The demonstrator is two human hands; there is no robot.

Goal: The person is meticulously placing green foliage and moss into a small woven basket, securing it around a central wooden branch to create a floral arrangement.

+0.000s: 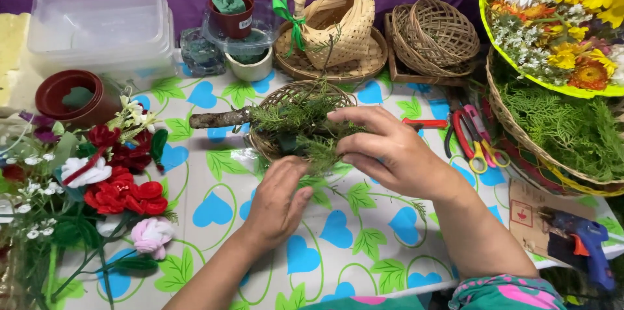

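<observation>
- Reaching in, your left hand point(276, 203) pinches a green sprig point(318, 154) at the near rim of the small wicker basket point(296, 118).
- Your right hand point(390, 151) lies over the greenery, fingers curled loosely round it.
- Scissors point(471, 138) lie just right.

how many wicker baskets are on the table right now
5: a small basket under the hands, a handled basket on a flat tray behind it, a round one beside that, and two big ones, flowers and greenery, far right. Others may be hidden.
</observation>
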